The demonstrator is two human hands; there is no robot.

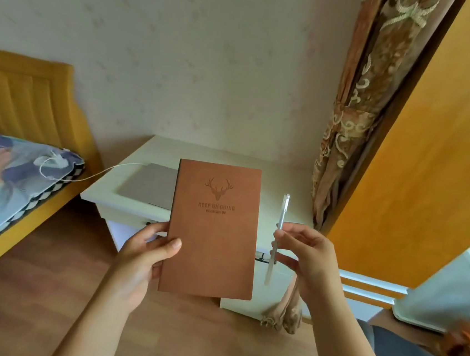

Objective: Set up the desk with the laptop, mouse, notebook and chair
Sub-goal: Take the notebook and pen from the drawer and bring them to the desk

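White desk [291, 183] already has closed laptop [152, 183] with cable; left hand [144, 252] pinches brown notebook [213, 233] at one edge, right hand [303, 257] pinches pen [277, 240], so either could slip before reaching the desk.

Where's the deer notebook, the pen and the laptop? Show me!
notebook [213, 233], head view: middle of its brown cover.
pen [282, 214], head view: clear barrel above the fingers.
laptop [150, 185], head view: closed grey lid on the desk.
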